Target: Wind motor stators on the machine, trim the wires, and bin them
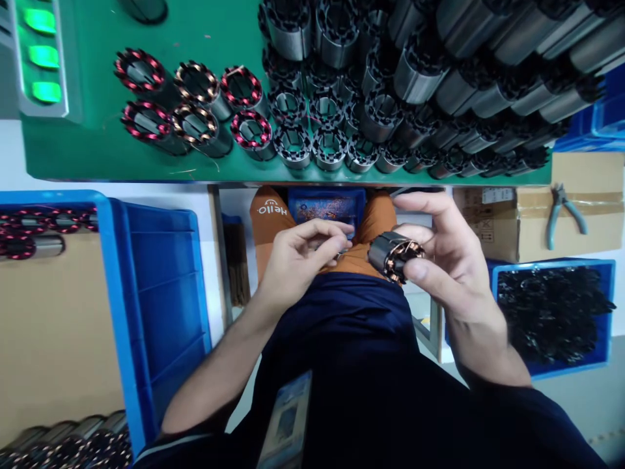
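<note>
My right hand (452,254) grips a motor stator (388,251), a dark metal cylinder with copper-coloured windings, between thumb and fingers over my lap. Its wound end faces right, and the index finger is raised off it. To the left, and apart from the stator, my left hand (307,257) is closed in a pinch. A tiny shiny bit shows at its fingertips, too small to name. Ahead on the green bench (88,153) stand wound stators, some with red windings (251,130) and some with copper ones (195,124).
Many stators without windings (329,146) crowd the bench's right side, some stacked. Cutting pliers (561,212) lie on a cardboard box (527,228) at right, above a blue bin of black parts (551,316). A large blue crate (166,293) stands at left. Between my knees sits a blue tray (327,194).
</note>
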